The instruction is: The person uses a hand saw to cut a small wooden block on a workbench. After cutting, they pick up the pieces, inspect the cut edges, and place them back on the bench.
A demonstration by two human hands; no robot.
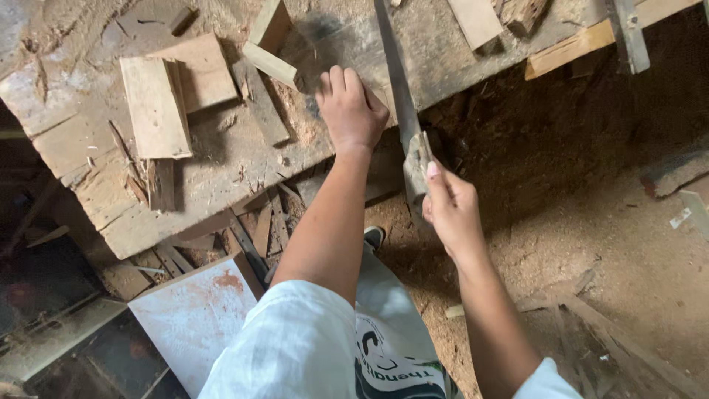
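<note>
My left hand [351,111] presses down on a small wooden piece [272,65] at the near edge of a rough, sawdust-covered workbench [221,155], fingers curled over it. My right hand [450,210] grips the worn wooden handle of a hand saw [395,74]. The saw's long grey blade runs away from me across the bench, just right of my left hand. The exact spot where blade meets wood is hidden by my left hand.
Flat wood offcuts [155,103] and a plank piece [203,70] lie on the bench at left. More boards [569,48] lean at the upper right. Scrap strips [258,229] and a pale panel [196,314] lie below the bench. Sawdust covers the floor [591,236].
</note>
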